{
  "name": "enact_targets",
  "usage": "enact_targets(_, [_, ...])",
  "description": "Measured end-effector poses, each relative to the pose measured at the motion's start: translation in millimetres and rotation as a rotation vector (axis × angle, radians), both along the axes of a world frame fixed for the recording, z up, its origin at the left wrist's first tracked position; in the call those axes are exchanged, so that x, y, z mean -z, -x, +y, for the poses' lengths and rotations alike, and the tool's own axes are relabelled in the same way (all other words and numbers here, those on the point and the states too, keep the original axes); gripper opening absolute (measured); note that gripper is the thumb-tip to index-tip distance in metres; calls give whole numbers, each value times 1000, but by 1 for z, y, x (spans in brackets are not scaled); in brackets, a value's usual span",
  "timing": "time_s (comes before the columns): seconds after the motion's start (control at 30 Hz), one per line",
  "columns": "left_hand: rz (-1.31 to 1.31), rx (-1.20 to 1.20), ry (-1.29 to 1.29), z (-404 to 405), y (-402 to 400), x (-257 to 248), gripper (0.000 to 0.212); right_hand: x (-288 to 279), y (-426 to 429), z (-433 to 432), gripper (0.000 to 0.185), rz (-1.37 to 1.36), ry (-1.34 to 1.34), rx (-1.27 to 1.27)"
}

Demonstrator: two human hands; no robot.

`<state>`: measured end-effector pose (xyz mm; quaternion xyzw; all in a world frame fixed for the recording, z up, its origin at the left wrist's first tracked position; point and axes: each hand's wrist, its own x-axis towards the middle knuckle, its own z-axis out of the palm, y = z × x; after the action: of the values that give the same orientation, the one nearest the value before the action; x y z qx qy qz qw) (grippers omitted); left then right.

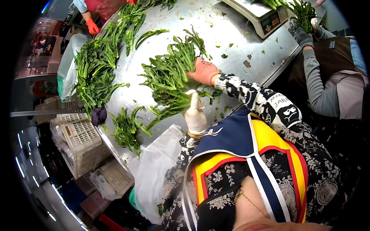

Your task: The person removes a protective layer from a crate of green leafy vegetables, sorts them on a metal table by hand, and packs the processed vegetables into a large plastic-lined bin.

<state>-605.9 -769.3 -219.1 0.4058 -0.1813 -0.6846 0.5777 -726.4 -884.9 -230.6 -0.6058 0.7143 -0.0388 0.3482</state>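
Observation:
A loose bunch of long leafy greens (170, 72) lies fanned out over the metal table before me, leaves to the left. My left hand (196, 114), in a whitish glove, holds its lower stems near the table's edge, thumb on top. Just above, my right hand (203, 71), in a salmon-coloured glove, closes on stems at the right side of the bunch; its fingertips are partly hidden by leaves. A large pile of greens (96, 72) stretches along the far left edge, and a smaller heap (125, 130) lies at lower left.
A digital scale (263, 17) stands at the table's upper right. A co-worker's grey gloved hand (302, 34) holds greens beside it; another co-worker's red glove (92, 26) is at upper left. Plastic crates (83, 138) and a whitish bag (157, 161) are at lower left. Leaf scraps dot the metal table (231, 62).

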Motion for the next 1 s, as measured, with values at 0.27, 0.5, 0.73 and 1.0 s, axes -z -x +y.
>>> enact_targets(0.27, [99, -53, -74, 3, -23, 4, 8, 23, 20, 10, 55, -209, 192, 253])
enact_targets(0.5, [453, 68, -139, -31, -9, 4, 32, -28, 41, 63, 33, -260, 596, -297])
enact_targets(0.73, [486, 111, -233, -43, 3, -10, 12, -32, 37, 72, 21, -815, -4, 353])
enact_targets(1.0, [383, 40, -179, -37, 1, -1, 23, -51, 43, 92, 33, -596, 249, 42])
